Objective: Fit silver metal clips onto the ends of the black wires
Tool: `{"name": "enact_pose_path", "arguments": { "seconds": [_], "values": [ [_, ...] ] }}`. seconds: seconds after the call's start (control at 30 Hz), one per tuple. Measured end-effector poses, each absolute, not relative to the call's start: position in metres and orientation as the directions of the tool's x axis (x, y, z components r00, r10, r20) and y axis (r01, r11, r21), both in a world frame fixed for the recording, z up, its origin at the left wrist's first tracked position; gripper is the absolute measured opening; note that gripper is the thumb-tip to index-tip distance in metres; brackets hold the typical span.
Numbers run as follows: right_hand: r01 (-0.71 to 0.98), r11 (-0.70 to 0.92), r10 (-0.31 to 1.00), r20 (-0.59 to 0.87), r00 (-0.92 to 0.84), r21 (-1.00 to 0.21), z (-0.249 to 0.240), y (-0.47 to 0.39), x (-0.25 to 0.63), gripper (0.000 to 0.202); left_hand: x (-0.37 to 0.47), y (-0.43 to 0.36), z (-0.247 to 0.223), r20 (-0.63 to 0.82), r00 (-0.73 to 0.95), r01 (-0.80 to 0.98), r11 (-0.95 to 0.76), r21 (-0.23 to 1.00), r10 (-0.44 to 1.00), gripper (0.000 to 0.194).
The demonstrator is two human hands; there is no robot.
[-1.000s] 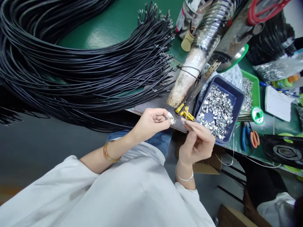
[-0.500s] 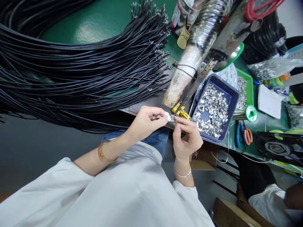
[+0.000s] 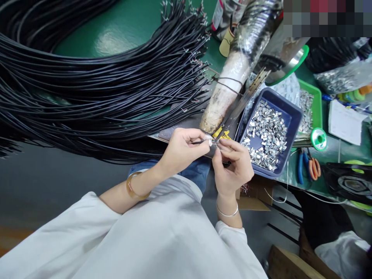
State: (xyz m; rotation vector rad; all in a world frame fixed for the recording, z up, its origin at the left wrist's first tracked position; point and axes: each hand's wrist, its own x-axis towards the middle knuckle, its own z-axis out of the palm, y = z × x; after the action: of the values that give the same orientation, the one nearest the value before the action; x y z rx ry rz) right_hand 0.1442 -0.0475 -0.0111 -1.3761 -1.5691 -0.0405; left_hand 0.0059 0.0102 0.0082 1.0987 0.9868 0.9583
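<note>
My left hand (image 3: 186, 149) is closed, thumb and forefinger pinching a black cable (image 3: 197, 142) close to its end. White wrapping shows at those fingertips. Just to the right, my right hand (image 3: 234, 166) pinches at the thin wires (image 3: 215, 143) coming out of the cable's end; their exact arrangement is too small to make out. Both hands' fingertips nearly meet in front of the bench edge. Right beside my right hand stands a dark blue bin (image 3: 293, 112) of small silvery metal pieces (image 3: 266, 133).
A thick bundle of black cables (image 3: 116, 85) with stripped ends covers the bench's left side. A wrapped tube (image 3: 223, 93) slants behind my hands, near a yellow-handled tool (image 3: 222, 133). Rightward lie a green tray (image 3: 316, 100), a wire spool (image 3: 319, 138) and pliers (image 3: 305, 166). Another person sits at lower right.
The view has shifted slightly, so the bin sits further right. My right fingers have spread a little at the wire end, and the black cable now shows between my left fingers.
</note>
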Motion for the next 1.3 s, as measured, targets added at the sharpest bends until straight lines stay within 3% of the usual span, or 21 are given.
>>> {"name": "enact_pose_path", "arguments": {
  "seconds": [0.47, 0.67, 1.0, 1.3],
  "values": [
    [0.773, 0.344, 0.724, 0.675, 0.143, -0.534, -0.0057, -0.0461, 0.1431, 0.015, 0.0058, 0.0082, 0.0071, -0.135, 0.273, -0.081, 0.163, 0.983, 0.953, 0.008],
    [0.785, 0.333, 0.701, 0.694, 0.165, -0.523, -0.0029, -0.0470, 0.1410, 0.018, 0.0056, 0.0048, 0.0062, -0.055, 0.294, -0.128, 0.097, 0.987, 0.954, 0.009],
    [0.808, 0.337, 0.719, 0.686, 0.110, -0.483, -0.0074, -0.0501, 0.1451, 0.015, 0.0065, 0.0096, 0.0101, -0.196, 0.309, -0.105, 0.239, 0.965, 0.931, 0.009],
    [0.768, 0.342, 0.727, 0.670, 0.148, -0.541, -0.0025, -0.0511, 0.1440, 0.018, 0.0071, 0.0063, 0.0120, -0.139, 0.328, -0.148, 0.196, 0.970, 0.935, 0.005]
  ]
}}
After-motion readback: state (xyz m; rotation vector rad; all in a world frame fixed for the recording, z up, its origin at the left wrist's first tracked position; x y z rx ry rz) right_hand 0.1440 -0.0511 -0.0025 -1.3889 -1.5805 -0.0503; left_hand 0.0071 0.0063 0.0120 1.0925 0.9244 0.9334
